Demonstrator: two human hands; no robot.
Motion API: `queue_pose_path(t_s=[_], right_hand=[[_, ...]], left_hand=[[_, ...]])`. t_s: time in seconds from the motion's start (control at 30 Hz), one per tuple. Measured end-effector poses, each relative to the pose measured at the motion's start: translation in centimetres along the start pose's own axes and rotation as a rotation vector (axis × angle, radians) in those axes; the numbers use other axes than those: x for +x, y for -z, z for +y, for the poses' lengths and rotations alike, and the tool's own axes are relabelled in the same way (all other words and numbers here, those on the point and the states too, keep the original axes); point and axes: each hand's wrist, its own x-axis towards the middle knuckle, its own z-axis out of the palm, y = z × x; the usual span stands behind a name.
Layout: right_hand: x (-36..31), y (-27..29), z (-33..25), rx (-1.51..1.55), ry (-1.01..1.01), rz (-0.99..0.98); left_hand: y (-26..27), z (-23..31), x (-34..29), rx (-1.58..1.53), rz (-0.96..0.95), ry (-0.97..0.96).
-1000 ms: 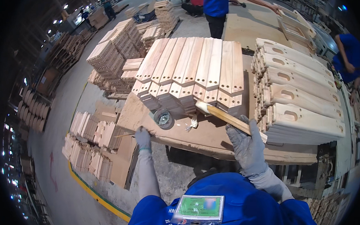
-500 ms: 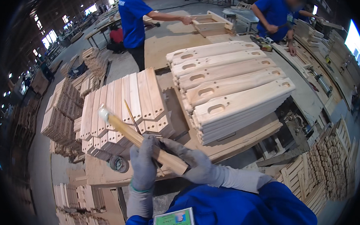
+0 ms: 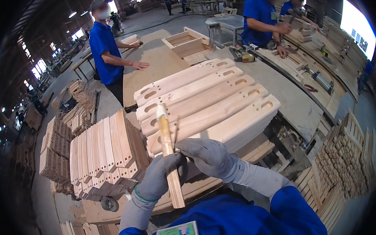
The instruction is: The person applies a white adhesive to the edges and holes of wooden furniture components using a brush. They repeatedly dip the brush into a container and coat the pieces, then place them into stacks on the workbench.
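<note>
A narrow wooden stick (image 3: pixel 167 152) stands almost upright in front of my chest. My left hand (image 3: pixel 157 178), in a grey glove, grips its lower half. My right hand (image 3: pixel 207 155), also gloved, closes on it from the right at the same height. The stick's pale top end reaches up in front of a stack of long slotted wooden boards (image 3: pixel 208 103). To the left sits a block of short notched wooden pieces (image 3: pixel 105 153) on a low cart.
A person in blue (image 3: pixel 106 53) stands behind at a plywood table (image 3: pixel 151 68) with an open wooden frame (image 3: pixel 188 43). Two more people in blue (image 3: pixel 268 17) work at the right bench. Stacks of small wooden parts (image 3: pixel 343 160) fill the right side.
The stick has swung from slanting to nearly upright, with both hands closing on it. My view has turned, so the board stack now lies straight ahead.
</note>
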Motion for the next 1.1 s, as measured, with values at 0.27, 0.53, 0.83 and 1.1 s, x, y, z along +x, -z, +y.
queue_pose_path(t_s=[0.27, 0.53, 0.83, 1.1], right_hand=[[1.2, 6.4, 12.6, -0.108, -0.023, 0.01], [5.5, 14.1, 13.4, 0.693, -0.631, 0.369], [3.0, 10.4, 8.7, 0.634, -0.378, -0.005], [3.5, 9.0, 6.8, 0.671, -0.387, 0.136]], left_hand=[[-4.2, 1.8, 6.9, -0.244, -0.126, 0.056], [-3.8, 0.7, 8.2, 0.288, 0.541, 0.075], [-3.7, -0.9, 7.0, 0.631, 0.581, -0.329], [-3.0, 2.0, 3.7, 0.073, 0.402, 0.119]])
